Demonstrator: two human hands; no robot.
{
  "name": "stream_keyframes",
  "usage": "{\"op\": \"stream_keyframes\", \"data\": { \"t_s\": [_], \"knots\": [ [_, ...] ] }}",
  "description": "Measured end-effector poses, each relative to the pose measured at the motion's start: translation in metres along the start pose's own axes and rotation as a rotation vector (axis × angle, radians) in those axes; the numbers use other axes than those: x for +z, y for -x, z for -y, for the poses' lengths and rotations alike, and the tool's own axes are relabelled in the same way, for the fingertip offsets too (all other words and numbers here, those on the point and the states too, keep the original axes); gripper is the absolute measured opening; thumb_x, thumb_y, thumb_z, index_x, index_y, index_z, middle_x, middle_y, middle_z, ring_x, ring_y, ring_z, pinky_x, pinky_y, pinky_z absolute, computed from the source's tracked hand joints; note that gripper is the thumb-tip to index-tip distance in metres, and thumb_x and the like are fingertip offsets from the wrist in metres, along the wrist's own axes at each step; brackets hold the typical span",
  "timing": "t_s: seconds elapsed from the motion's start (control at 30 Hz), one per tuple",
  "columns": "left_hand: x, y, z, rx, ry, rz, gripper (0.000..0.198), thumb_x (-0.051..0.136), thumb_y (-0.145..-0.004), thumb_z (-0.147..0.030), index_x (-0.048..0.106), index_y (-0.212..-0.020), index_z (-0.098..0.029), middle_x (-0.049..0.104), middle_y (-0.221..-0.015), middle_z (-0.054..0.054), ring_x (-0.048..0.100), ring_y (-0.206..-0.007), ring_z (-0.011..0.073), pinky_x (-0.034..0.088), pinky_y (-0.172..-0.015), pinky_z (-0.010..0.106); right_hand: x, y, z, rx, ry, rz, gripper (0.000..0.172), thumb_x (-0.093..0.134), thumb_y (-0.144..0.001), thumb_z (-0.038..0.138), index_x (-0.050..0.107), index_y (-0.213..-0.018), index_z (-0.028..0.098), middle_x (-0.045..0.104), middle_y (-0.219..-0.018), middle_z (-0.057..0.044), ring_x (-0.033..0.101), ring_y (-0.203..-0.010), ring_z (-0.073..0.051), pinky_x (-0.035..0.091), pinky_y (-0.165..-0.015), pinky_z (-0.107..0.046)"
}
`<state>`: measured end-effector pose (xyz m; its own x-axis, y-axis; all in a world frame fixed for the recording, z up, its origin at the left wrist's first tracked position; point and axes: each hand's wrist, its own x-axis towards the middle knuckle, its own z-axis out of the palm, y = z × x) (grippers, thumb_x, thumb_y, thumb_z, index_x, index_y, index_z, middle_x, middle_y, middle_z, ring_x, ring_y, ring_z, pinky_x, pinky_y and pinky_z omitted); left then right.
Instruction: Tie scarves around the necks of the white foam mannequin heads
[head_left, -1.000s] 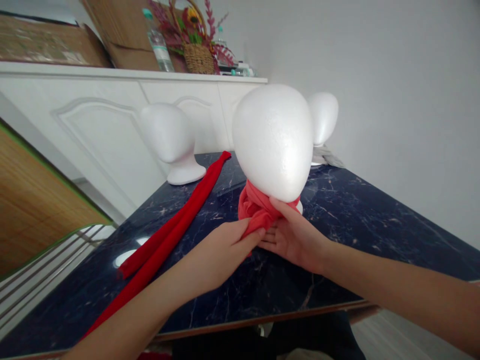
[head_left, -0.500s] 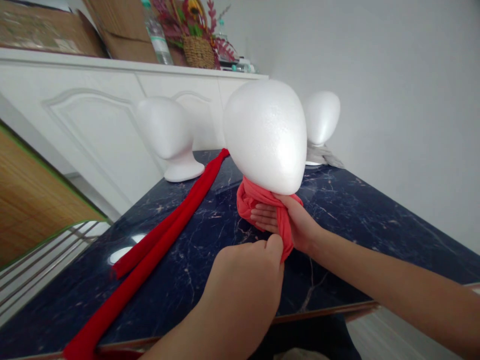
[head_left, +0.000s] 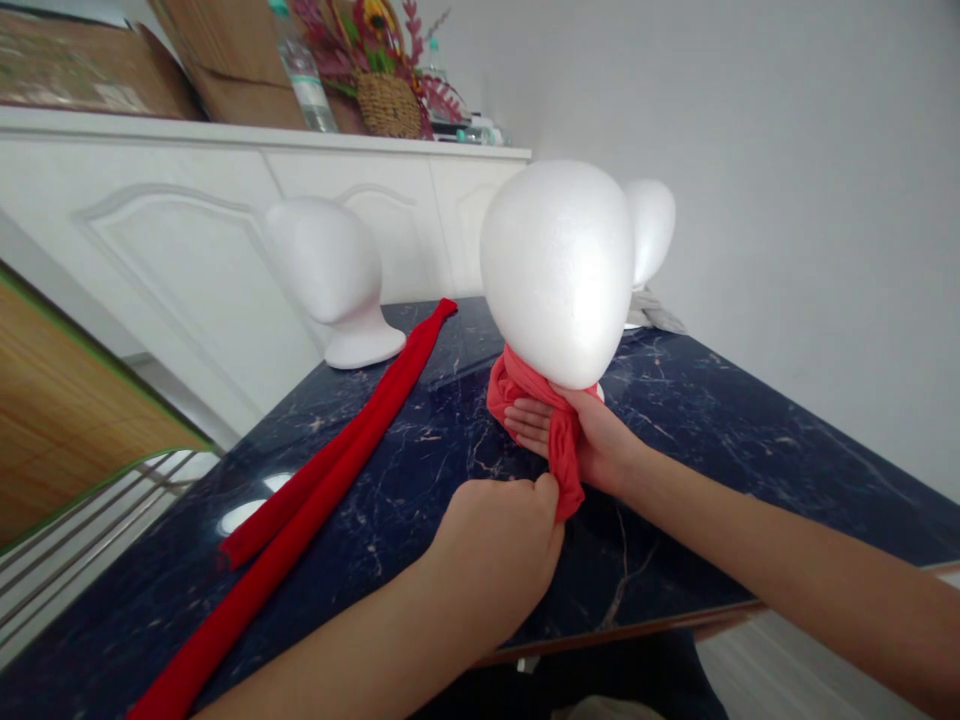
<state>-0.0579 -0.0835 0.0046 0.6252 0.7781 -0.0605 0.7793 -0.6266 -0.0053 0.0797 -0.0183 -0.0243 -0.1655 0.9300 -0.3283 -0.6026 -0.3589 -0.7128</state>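
A white foam mannequin head [head_left: 559, 270] stands on the dark marble table [head_left: 712, 420] with a coral scarf [head_left: 525, 385] wound round its neck. My right hand [head_left: 589, 435] cups the neck from the front, fingers under the scarf's wrap. The scarf's loose end hangs down over those fingers. My left hand [head_left: 499, 545] is closed in a fist and pinches that hanging end near its tip. A long red scarf [head_left: 337, 465] lies flat on the table to the left, apart from both hands.
Two more white foam heads stand on the table: one at the back left [head_left: 334, 275], one behind the near head [head_left: 651, 235] with grey cloth [head_left: 656, 312] at its base. A white cabinet [head_left: 187, 240] behind carries a flower basket [head_left: 386, 100], bottle and boxes.
My left hand drew back toward me, pulling the coral scarf's end down and out. My right hand shifted from beside the scarf to cupping the neck under the wrap.
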Motion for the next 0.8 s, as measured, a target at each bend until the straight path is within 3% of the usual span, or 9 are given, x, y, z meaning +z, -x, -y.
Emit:
{"op": "stream_keyframes", "data": {
  "t_s": [0.13, 0.2, 0.27, 0.33, 0.43, 0.5, 0.6, 0.67, 0.8],
  "knots": [
    [-0.007, 0.001, 0.016, -0.014, 0.065, -0.008, 0.050, 0.038, -0.093, -0.061, 0.065, -0.090, -0.019, 0.072, -0.088, 0.010, 0.069, -0.076, 0.0303, 0.048, -0.065, 0.039, -0.008, 0.009, -0.008, -0.028, -0.022, 0.017, 0.038, 0.045, -0.099, 0.035, 0.070, -0.098, 0.006, 0.071, -0.113, -0.017, 0.069, -0.101, -0.021, 0.050, -0.103, -0.032],
    [-0.010, -0.002, 0.029, -0.031, 0.110, -0.038, 0.057, 0.035, -0.091, -0.067, 0.067, -0.090, -0.020, 0.072, -0.091, 0.010, 0.068, -0.080, 0.0305, 0.049, -0.069, 0.041, -0.013, 0.013, -0.010, -0.035, -0.022, 0.021, 0.035, 0.045, -0.100, 0.032, 0.071, -0.097, 0.008, 0.072, -0.109, -0.016, 0.070, -0.096, -0.019, 0.052, -0.101, -0.032],
    [-0.011, -0.011, 0.044, -0.053, 0.187, -0.137, 0.054, 0.036, -0.092, -0.065, 0.068, -0.098, -0.022, 0.071, -0.102, 0.010, 0.067, -0.092, 0.0317, 0.049, -0.077, 0.044, -0.016, 0.015, -0.009, -0.031, -0.014, 0.023, 0.032, 0.046, -0.099, 0.030, 0.071, -0.095, 0.011, 0.074, -0.100, -0.013, 0.070, -0.088, -0.018, 0.053, -0.098, -0.034],
    [-0.007, -0.028, 0.059, -0.074, 0.370, -0.276, 0.051, 0.045, -0.091, -0.062, 0.062, -0.120, -0.025, 0.066, -0.119, 0.010, 0.063, -0.108, 0.0323, 0.049, -0.088, 0.046, -0.018, 0.016, -0.006, -0.025, -0.003, 0.043, 0.029, 0.048, -0.099, 0.031, 0.071, -0.094, 0.014, 0.074, -0.092, -0.009, 0.070, -0.082, -0.017, 0.053, -0.097, -0.034],
    [0.002, -0.061, 0.079, -0.069, 0.903, -0.384, 0.084, 0.065, -0.081, -0.055, 0.031, -0.150, -0.022, 0.053, -0.141, 0.014, 0.054, -0.127, 0.0297, 0.045, -0.103, 0.045, -0.017, 0.013, 0.000, -0.010, 0.022, 0.068, 0.033, 0.048, -0.099, 0.036, 0.072, -0.092, 0.014, 0.073, -0.084, -0.007, 0.069, -0.077, -0.016, 0.054, -0.092, -0.032],
    [0.007, -0.081, 0.087, -0.036, 1.163, -0.401, 0.103, 0.077, -0.073, -0.047, 0.019, -0.154, -0.020, 0.040, -0.153, 0.015, 0.040, -0.140, 0.0290, 0.038, -0.113, 0.045, -0.016, 0.012, 0.004, 0.009, 0.036, 0.080, 0.040, 0.044, -0.100, 0.041, 0.072, -0.094, 0.013, 0.073, -0.081, -0.008, 0.068, -0.075, -0.017, 0.054, -0.089, -0.032],
    [0.009, -0.100, 0.089, 0.041, 1.240, -0.382, 0.113, 0.085, -0.064, -0.037, 0.018, -0.155, -0.026, 0.019, -0.163, 0.009, 0.015, -0.151, 0.0288, 0.021, -0.122, 0.050, -0.017, 0.013, 0.008, 0.011, 0.043, 0.134, 0.040, 0.043, -0.100, 0.044, 0.070, -0.105, 0.015, 0.073, -0.085, -0.008, 0.069, -0.080, -0.018, 0.054, -0.087, -0.034],
    [0.011, -0.107, 0.088, 0.077, 1.283, -0.324, 0.115, 0.086, -0.064, -0.034, 0.015, -0.155, -0.028, 0.022, -0.163, 0.009, 0.018, -0.150, 0.0288, 0.019, -0.123, 0.051, -0.022, 0.018, 0.011, 0.015, 0.070, 0.158, 0.038, 0.045, -0.099, 0.043, 0.069, -0.109, 0.016, 0.073, -0.092, -0.007, 0.069, -0.081, -0.017, 0.055, -0.084, -0.032],
    [0.016, -0.113, 0.083, 0.051, 1.403, -0.247, 0.113, 0.086, -0.068, -0.031, 0.014, -0.155, -0.029, 0.036, -0.157, 0.010, 0.036, -0.143, 0.0269, 0.029, -0.121, 0.047, -0.049, 0.033, 0.025, 0.114, 0.249, 0.156, 0.042, 0.048, -0.097, 0.046, 0.070, -0.096, 0.010, 0.072, -0.096, -0.012, 0.068, -0.078, -0.016, 0.056, -0.077, -0.029]
  ]
}}
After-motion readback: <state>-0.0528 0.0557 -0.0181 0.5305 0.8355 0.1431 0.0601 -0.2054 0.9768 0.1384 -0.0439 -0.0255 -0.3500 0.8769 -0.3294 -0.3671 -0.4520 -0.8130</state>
